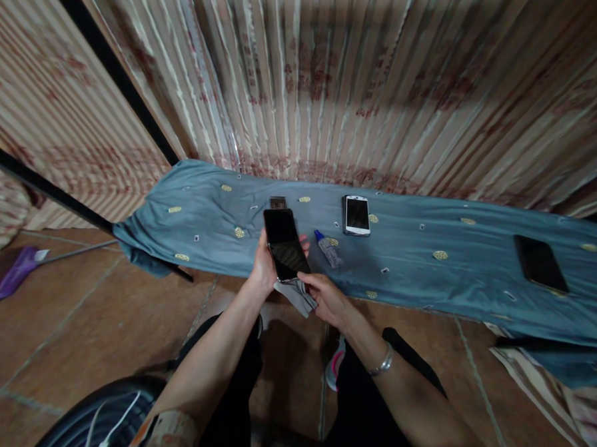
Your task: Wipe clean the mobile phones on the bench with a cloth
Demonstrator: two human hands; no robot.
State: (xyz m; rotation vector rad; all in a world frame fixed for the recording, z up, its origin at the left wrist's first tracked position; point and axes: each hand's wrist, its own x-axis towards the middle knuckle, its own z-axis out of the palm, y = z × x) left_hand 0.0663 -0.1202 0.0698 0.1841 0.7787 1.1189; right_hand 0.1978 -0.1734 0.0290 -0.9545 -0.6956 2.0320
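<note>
Head view — left hand (263, 265) gripping black phone (283, 241), right hand (328, 298) holding grey cloth (295, 298), forearms (225, 343) angled inward

The phone (283, 244) hides parts of the left hand (263, 267) and the grey cloth (297, 299), the print on the blue-capped bottle (330, 252) is too small to read, and the bottom edge cuts off the round black object (79, 413)

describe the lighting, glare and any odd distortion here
Head view: dim, muted light overall; faint reflection across the lower screen of the held phone; a pixelated patch just above it; curtain stripes fanning outward, probably lens stretch; glint on the bracelet
</note>
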